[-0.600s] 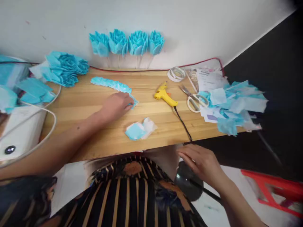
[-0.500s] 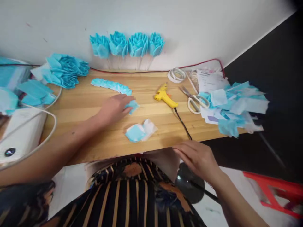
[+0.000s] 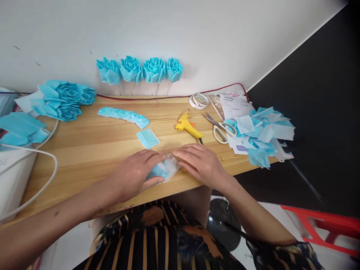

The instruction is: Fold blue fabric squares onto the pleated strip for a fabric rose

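My left hand is at the table's front edge, its thumb and fingers closed on a small light-blue fabric piece. Thin white fabric lies against that piece, and the fingertips of my right hand are closed at its right edge. A flat blue fabric square rests just beyond my left hand. Farther back runs an overlapping row of folded blue pieces. The yellow glue gun lies beyond my right hand, its cord partly hidden.
Several blue fabric flowers on sticks lean at the wall; more flowers lie at left near a white cable. Scissors, tape rolls, printed paper and a heap of fabric scraps occupy the right.
My left hand has left the blue square, now lying flat, and come down to the fabric pieces in front. My right hand has risen from the table's edge to the same pieces.
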`<act>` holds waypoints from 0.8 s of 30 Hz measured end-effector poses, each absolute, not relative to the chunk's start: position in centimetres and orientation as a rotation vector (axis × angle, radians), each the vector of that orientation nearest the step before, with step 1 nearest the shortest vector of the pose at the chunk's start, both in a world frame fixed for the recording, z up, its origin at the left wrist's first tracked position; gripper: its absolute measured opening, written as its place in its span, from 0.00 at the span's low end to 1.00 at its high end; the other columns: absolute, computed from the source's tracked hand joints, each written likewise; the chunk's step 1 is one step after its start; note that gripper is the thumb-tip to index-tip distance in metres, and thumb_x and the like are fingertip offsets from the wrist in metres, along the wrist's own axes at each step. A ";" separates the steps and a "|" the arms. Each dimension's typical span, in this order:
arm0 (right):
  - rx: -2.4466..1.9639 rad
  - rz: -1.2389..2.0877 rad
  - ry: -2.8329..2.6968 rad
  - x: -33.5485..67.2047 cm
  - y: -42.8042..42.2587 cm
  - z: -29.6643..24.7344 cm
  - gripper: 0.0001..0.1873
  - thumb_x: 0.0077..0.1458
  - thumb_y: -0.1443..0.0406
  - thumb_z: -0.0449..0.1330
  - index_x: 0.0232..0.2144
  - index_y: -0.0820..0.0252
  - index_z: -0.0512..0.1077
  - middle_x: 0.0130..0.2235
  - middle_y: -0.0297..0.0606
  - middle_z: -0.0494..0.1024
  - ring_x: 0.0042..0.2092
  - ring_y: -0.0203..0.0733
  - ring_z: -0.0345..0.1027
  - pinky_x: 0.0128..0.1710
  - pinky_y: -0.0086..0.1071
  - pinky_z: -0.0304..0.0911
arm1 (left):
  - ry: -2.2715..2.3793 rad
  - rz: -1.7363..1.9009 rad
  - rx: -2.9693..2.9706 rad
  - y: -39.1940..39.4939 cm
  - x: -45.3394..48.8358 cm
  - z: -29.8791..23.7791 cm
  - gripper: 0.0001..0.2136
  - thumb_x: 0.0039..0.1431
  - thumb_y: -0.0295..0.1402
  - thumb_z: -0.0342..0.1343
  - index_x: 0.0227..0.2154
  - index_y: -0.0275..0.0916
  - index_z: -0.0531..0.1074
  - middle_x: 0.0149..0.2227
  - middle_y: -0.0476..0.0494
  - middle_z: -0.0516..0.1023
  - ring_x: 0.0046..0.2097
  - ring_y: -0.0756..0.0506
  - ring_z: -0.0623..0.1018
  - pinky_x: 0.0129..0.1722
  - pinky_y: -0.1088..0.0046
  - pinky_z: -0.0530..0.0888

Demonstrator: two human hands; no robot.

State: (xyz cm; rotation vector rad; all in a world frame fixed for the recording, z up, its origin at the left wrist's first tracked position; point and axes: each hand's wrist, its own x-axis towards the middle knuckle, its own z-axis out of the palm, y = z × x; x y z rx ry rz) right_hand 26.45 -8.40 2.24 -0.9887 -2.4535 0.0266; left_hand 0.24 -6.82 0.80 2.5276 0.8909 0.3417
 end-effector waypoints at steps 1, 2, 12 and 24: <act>-1.005 0.010 -2.438 26.6 -7.8 2.4 0.13 0.66 0.67 0.57 0.51 0.62 0.75 0.43 0.44 0.84 0.45 0.46 0.77 0.45 0.42 0.74 | 0.898 0.314 2.514 -6.8 0.3 0.6 0.20 0.66 0.38 0.56 0.57 0.36 0.70 0.53 0.33 0.78 0.54 0.34 0.77 0.55 0.53 0.74; -1.021 -0.003 -2.416 26.7 -7.2 2.6 0.13 0.66 0.67 0.57 0.50 0.62 0.75 0.43 0.44 0.83 0.46 0.47 0.77 0.45 0.42 0.74 | 0.906 0.296 2.500 -6.7 0.4 0.3 0.20 0.65 0.37 0.56 0.57 0.36 0.70 0.53 0.33 0.78 0.54 0.34 0.77 0.55 0.52 0.74; -0.943 0.404 -2.411 24.9 -6.2 1.9 0.19 0.68 0.64 0.55 0.59 0.57 0.71 0.48 0.43 0.83 0.50 0.46 0.76 0.51 0.44 0.72 | 0.962 0.660 1.910 -5.5 -0.3 -0.7 0.16 0.60 0.26 0.52 0.50 0.39 0.73 0.48 0.40 0.81 0.49 0.43 0.79 0.51 0.64 0.74; -1.136 1.112 -2.160 21.6 -3.9 1.5 0.33 0.64 0.61 0.56 0.69 0.54 0.58 0.54 0.43 0.79 0.54 0.46 0.74 0.47 0.38 0.73 | 0.802 0.885 1.194 -3.5 -1.8 -0.7 0.17 0.57 0.34 0.64 0.49 0.41 0.75 0.42 0.46 0.80 0.36 0.50 0.76 0.35 0.75 0.72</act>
